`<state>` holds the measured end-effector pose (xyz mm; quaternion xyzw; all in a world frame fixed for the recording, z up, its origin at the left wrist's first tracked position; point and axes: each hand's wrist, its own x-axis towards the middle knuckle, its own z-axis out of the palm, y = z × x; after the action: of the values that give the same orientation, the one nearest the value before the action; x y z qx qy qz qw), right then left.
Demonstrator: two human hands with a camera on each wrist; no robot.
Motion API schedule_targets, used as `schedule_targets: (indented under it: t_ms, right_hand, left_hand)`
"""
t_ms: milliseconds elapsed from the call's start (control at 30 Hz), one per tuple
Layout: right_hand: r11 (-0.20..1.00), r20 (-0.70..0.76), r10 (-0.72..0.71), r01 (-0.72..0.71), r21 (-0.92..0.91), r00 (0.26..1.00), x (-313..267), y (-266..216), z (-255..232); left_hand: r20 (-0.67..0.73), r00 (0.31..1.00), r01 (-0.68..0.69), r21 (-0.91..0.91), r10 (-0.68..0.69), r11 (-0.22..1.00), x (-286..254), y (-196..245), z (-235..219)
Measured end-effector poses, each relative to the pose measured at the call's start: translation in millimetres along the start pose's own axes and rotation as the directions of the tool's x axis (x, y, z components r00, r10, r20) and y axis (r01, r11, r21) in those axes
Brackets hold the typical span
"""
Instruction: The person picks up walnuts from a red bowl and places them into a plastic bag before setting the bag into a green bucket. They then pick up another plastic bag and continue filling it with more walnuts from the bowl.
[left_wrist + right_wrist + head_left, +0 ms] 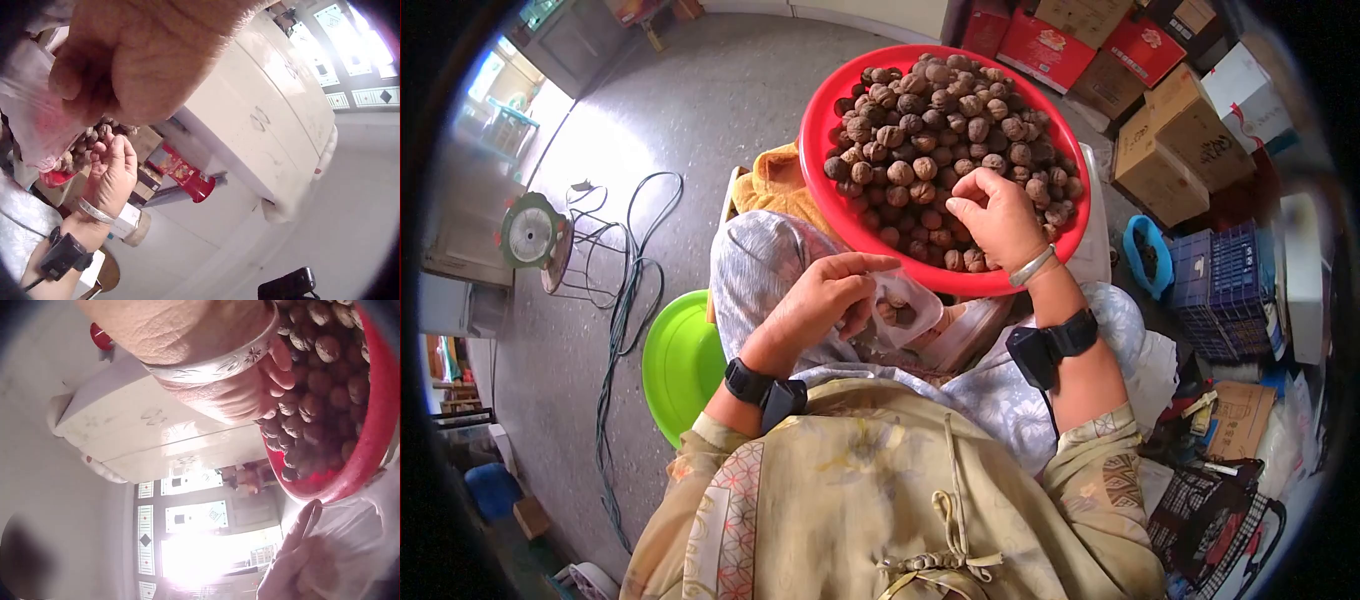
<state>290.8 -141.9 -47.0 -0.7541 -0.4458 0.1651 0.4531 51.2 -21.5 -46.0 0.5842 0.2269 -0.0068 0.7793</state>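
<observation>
My left hand (825, 297) grips the edge of a clear plastic bag (922, 318), its index finger stretched out over the bag's mouth. A few walnuts show inside the bag. A wide red basin (808, 165) heaped with walnuts (935, 115) sits in front of me. Over its near right part hovers my right hand (1005, 222), thumb and index finger curved towards each other, with no walnut visible between them. In the left wrist view the right hand (112, 178) shows its loosely bent fingers, and the bag (31, 106) hangs below the left hand.
A green basin (680, 365) stands on the floor by my left leg, with a long cable (635, 250) beyond it. An orange towel (775, 195) lies beside the red basin. Cardboard boxes (1175, 150) and a dark blue crate (1220, 290) crowd the right side.
</observation>
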Motion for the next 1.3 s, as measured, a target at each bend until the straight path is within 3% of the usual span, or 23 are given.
schedule_targets:
  t_ms: [67,167,300,367,433,500,733,900,1100,1200,1267,1300]
  right_hand:
    - [0.997,-0.069,-0.046,0.042,-0.062,0.997,5.7,10.8,3.8]
    - [0.995,-0.07,0.01,-0.017,-0.098,0.997,10.0,11.3,8.5]
    - [0.976,-0.097,-0.052,0.03,-0.217,0.994,18.0,18.5,22.1]
    - [0.867,-0.02,-0.246,0.211,-0.451,0.969,19.6,12.5,26.8]
    - [0.836,0.052,-0.239,0.233,-0.496,0.969,26.0,19.6,34.5]
    - [0.709,0.055,-0.354,0.306,-0.636,0.934,29.9,24.0,42.4]
    - [0.573,0.161,-0.377,0.366,-0.733,0.912,42.1,36.2,54.7]
    - [0.615,0.142,-0.324,0.322,-0.72,0.936,40.0,25.8,50.0]
    - [0.734,0.075,-0.159,0.169,-0.658,0.984,35.9,19.0,48.5]
    - [0.816,0.04,-0.126,0.126,-0.564,0.991,35.5,22.8,43.0]
    - [0.918,-0.095,-0.088,0.044,-0.393,0.991,35.5,22.8,37.5]
    - [0.918,-0.094,-0.088,0.045,-0.393,0.992,34.7,21.5,33.6]
  left_hand:
    - [0.014,1.0,0.004,0.018,-0.005,1.0,-3.6,6.0,0.7]
    - [0.031,0.999,0.009,0.026,-0.009,1.0,-6.4,7.0,0.0]
    - [0.055,0.998,0.017,0.031,-0.019,0.999,-7.6,5.0,-5.7]
    - [0.052,0.999,0.012,0.012,-0.013,1.0,-7.5,4.3,-5.7]
    - [0.047,0.999,0.009,-0.006,-0.009,1.0,-7.9,4.3,-6.5]
    - [0.047,0.999,0.019,-0.002,-0.019,1.0,-8.3,4.7,-7.8]
    - [0.033,0.999,0.013,-0.05,-0.011,0.999,-7.2,1.4,-10.5]
    - [-0.007,1.0,0.025,-0.072,-0.026,0.997,-7.1,5.4,-7.1]
    - [-0.007,1.0,0.004,-0.061,-0.005,0.998,-7.6,5.0,-7.0]
    - [-0.035,0.999,0.003,-0.059,-0.005,0.998,-8.1,7.1,-5.6]
    - [-0.037,0.999,-0.001,-0.077,-0.002,0.997,-9.2,7.8,-5.2]
    - [-0.038,0.999,-0.005,-0.096,0.001,0.995,-9.8,7.0,-4.8]
